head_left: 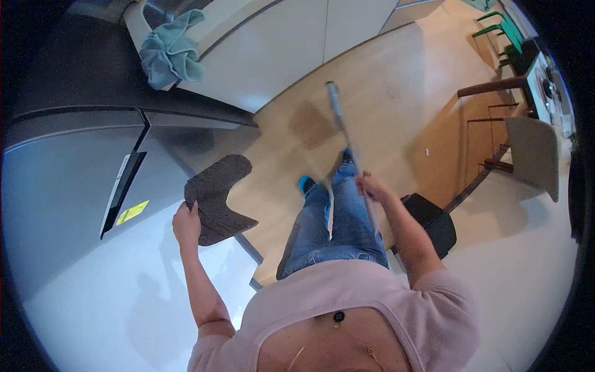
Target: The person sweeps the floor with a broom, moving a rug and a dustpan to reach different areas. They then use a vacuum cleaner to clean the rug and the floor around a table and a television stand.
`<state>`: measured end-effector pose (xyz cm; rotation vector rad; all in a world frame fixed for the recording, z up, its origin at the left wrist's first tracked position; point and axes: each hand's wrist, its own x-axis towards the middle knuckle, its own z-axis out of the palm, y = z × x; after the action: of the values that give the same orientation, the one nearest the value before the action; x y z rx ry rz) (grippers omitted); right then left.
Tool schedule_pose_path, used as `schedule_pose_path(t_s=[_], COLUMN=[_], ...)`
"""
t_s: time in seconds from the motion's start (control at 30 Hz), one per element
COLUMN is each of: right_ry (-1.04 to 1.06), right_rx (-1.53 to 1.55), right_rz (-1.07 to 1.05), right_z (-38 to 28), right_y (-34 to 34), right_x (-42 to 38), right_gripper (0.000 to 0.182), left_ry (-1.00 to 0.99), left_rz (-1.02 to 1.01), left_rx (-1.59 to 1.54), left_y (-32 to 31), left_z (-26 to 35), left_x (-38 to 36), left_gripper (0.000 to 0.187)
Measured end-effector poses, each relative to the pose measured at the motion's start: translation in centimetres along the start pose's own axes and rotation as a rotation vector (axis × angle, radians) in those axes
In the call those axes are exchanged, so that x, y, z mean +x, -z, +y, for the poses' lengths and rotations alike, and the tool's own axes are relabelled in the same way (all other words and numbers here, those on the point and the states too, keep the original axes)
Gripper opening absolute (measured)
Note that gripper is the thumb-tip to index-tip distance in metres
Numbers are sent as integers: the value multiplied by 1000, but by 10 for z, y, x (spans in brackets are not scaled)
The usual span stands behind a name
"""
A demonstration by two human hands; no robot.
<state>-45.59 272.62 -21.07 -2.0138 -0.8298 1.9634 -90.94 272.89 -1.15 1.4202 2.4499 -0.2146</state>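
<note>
My left hand (187, 222) is closed on the edge of a dark grey-brown contour mat (212, 186) with a rounded cut-out in one side. The mat hangs in the air by the fridge front. In my right hand (372, 186), fingers wrapped round it, is a long light-grey pole (343, 121), held slanting in front of my legs. Its lower end reaches toward the wood floor (384, 93); what is fixed to that end, if anything, I cannot make out. The upper end comes near my waist.
A grey fridge (68, 173) with a yellow label (132, 212) stands left. A teal towel (173, 53) hangs from the counter above white cabinets (285, 49). To the right are a grey-beige chair (532, 155), a table (540, 87), a green chair (505, 31) and a black bin-like object (431, 223).
</note>
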Motion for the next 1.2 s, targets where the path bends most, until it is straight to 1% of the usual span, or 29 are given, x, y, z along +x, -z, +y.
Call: schedule_pose_path(t_s=[0.03,0.1,0.13,0.17,0.23,0.27,0.33,0.37,0.43,0.47,0.5,0.53,0.6,0.67,0.77,0.83,0.87,0.9,0.97,1.0,1.03,1.1,1.13,1.17,1.2], right_ry=[-82,-82,-59,-34,815,412,57,118,37,-9,-50,-91,-114,-375,-78,9,-8,-5,-149,-184,-195,-121,-95,-111,246], right_rx=[97,191,121,50,-675,-184,-25,-351,-253,-209,-117,-27,34,421,-457,-158,-242,-132,-14,-8,-29,-145,-203,-279,166], right_rz=[-64,-222,-322,-420,-488,-734,-776,-609,-676,-706,-692,-677,-504,-509,-124,122,122,76,-143,-230,-308,-408,-426,-389,-291], right_z=[-5,7,-2,-14,17,23,-26,-64,-97,-103,-107,-110,-120,-98,-149,-111,-122,-115,-127,-118,-112,-84,-79,-98,-94], right_y=[-16,-45,-61,-74,-111,-125,-120,-101,-60,-37,-11,19,86,145,194,174,168,161,156,150,144,131,129,135,152], right_x=[-10,15,27,42,143,186,221,218,246,254,250,243,220,258,201,190,148,124,87,91,104,163,188,194,196], right_gripper=[16,12,13,14,28,29,32,33,34,35,35,36,34,27,18,14,13,13,12,13,13,15,16,18,18], left_ry=[-3,32,49,37,55,64,68,66,128,161,118,114,113,80,90,90,84,81,71,70,75,86,92,98,102], left_rz=[-13,-47,-63,-68,-72,-75,-79,-85,-137,-168,-153,-162,-178,-179,-190,-191,-189,-191,-213,-221,-218,-206,-219,-229,-241], left_rx=[29,109,149,121,123,125,124,125,133,130,66,47,8,2,-31,-36,-33,-28,6,29,11,-26,-7,11,35], left_y=[2,1,-1,-2,-4,-5,-17,-22,-26,-29,-37,-43,-45,-42,-40,-36,-36,-37,-46,-49,-52,-56,-54,-50,-45], left_z=[7,16,19,21,29,33,39,43,67,77,81,84,100,118,139,152,158,163,169,173,178,193,202,210,214], left_x=[-2,-1,1,3,3,2,2,4,9,10,14,18,22,27,30,37,38,38,44,48,52,58,58,58,59], left_gripper=[30,30,30,32,32,33,34,34,35,35,34,33,32,33,32,31,32,32,34,35,36,38,39,39,40])
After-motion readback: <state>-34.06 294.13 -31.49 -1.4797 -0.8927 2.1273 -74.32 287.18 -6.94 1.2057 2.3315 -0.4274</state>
